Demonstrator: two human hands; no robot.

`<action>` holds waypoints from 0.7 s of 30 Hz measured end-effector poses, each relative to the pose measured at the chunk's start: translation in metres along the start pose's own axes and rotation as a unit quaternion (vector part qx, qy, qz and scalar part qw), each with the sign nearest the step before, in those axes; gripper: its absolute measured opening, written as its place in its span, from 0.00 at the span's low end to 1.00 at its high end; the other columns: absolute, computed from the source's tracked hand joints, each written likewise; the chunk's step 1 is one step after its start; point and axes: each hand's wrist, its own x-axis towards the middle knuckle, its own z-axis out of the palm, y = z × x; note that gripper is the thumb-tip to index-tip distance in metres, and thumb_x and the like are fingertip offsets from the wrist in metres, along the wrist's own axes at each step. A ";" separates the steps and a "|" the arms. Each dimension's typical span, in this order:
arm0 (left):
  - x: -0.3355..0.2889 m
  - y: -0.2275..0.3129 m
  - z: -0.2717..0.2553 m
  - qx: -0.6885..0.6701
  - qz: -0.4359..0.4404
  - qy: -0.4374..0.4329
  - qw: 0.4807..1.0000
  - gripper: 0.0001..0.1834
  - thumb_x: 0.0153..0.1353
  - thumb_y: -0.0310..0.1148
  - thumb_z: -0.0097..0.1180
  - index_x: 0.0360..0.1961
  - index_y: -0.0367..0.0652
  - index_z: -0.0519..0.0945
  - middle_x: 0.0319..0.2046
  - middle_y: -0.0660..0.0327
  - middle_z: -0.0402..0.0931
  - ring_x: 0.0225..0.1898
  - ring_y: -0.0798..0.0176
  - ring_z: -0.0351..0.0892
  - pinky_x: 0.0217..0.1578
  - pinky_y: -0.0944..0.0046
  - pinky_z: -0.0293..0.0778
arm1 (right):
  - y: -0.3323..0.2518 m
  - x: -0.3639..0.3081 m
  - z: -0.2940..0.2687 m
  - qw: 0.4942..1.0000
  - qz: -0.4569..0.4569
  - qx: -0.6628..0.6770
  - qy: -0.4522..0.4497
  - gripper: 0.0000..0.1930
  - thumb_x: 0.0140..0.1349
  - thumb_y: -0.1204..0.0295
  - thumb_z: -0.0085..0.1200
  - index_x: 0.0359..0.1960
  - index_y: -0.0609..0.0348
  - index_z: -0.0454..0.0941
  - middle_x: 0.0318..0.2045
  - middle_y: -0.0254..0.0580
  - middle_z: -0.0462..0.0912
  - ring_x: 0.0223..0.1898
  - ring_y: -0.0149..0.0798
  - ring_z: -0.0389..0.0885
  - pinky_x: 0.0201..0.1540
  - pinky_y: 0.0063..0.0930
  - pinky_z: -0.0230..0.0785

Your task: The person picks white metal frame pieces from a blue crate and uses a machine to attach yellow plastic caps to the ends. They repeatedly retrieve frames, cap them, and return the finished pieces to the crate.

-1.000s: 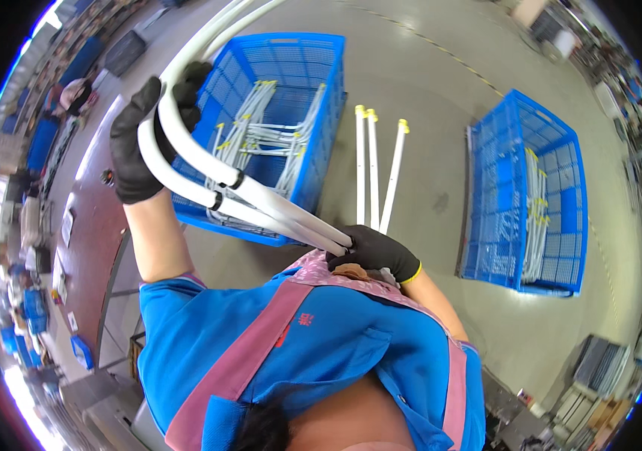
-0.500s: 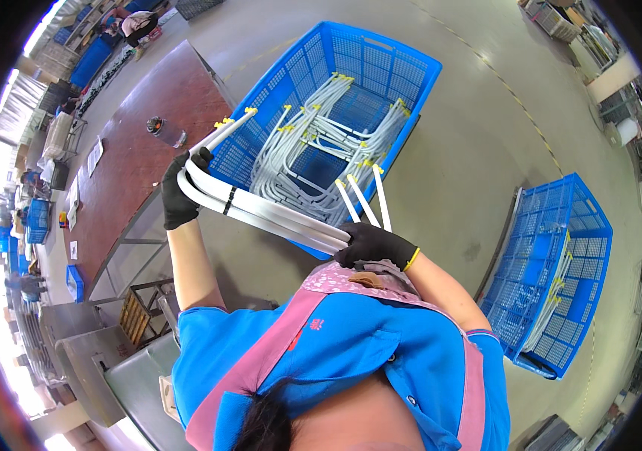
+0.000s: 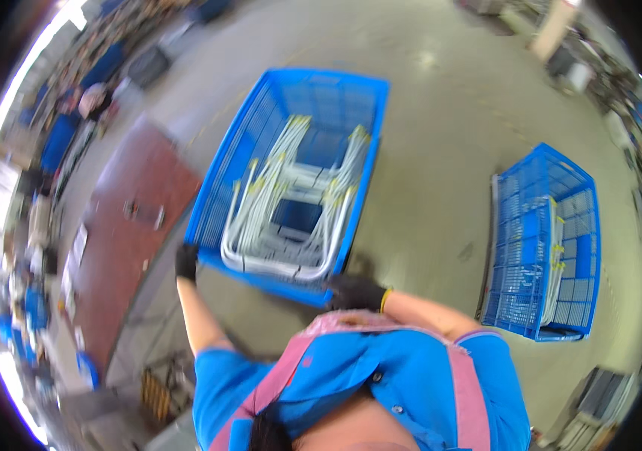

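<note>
A large blue plastic crate point(image 3: 199, 201) with mesh walls is in front of me. Inside lie several bent white tubes point(image 3: 276, 264) with yellow ends, shaped like U-frames and stacked together. The nearest bundle rests along the crate's near wall. At the near left corner my left hand point(image 3: 186, 263), in a black glove, is closed on the rim. My right hand point(image 3: 357, 292), gloved in black with a yellow cuff edge, grips the near right corner. Motion blur softens both hands, and their individual fingers are hard to make out.
A dark red table point(image 3: 122, 218) stands to the left, with a bottle point(image 3: 143, 211) and papers on it. On the right is a second blue crate point(image 3: 520, 248) holding more white tubes. A person point(image 3: 95, 101) is at the far left.
The bundle of white tubes I held in both hands now lies in the crate. My hands have come down to the crate's near corners. The view has turned and shifted.
</note>
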 end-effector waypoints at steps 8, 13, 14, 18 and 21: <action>-0.030 0.078 0.266 0.124 -0.008 -0.268 0.956 0.24 0.51 0.44 0.58 0.42 0.34 0.77 0.35 0.44 0.80 0.41 0.44 0.79 0.40 0.51 0.72 | 0.086 -0.173 -0.017 0.935 0.259 0.069 0.230 0.16 0.59 0.54 0.51 0.36 0.54 0.79 0.35 0.46 0.81 0.39 0.49 0.79 0.41 0.42 0.71; -0.104 0.229 0.452 0.180 0.461 -0.418 0.762 0.27 0.57 0.44 0.55 0.53 0.37 0.71 0.45 0.44 0.76 0.47 0.46 0.76 0.45 0.53 0.73 | 0.108 -0.294 0.009 0.854 0.322 0.141 0.384 0.18 0.59 0.54 0.51 0.37 0.56 0.79 0.35 0.48 0.81 0.38 0.50 0.79 0.42 0.39 0.70; -0.125 0.260 0.476 0.194 0.517 -0.430 0.714 0.27 0.58 0.43 0.54 0.53 0.36 0.71 0.45 0.44 0.76 0.47 0.45 0.76 0.46 0.53 0.72 | 0.109 -0.318 0.019 0.838 0.349 0.128 0.400 0.18 0.59 0.54 0.51 0.36 0.56 0.79 0.35 0.48 0.81 0.37 0.50 0.79 0.42 0.39 0.70; -0.223 0.369 0.527 0.184 0.450 -0.441 0.755 0.26 0.57 0.42 0.55 0.53 0.37 0.70 0.43 0.46 0.77 0.44 0.46 0.78 0.46 0.54 0.72 | 0.102 -0.411 0.072 0.742 0.397 0.241 0.483 0.17 0.60 0.55 0.51 0.34 0.56 0.80 0.32 0.47 0.82 0.35 0.46 0.80 0.40 0.37 0.70; -0.297 0.413 0.559 0.233 0.460 -0.500 0.696 0.25 0.56 0.43 0.55 0.52 0.40 0.72 0.39 0.47 0.79 0.41 0.48 0.79 0.42 0.54 0.73 | 0.095 -0.472 0.107 0.661 0.461 0.262 0.530 0.16 0.60 0.55 0.51 0.33 0.56 0.80 0.30 0.47 0.82 0.35 0.47 0.80 0.40 0.37 0.70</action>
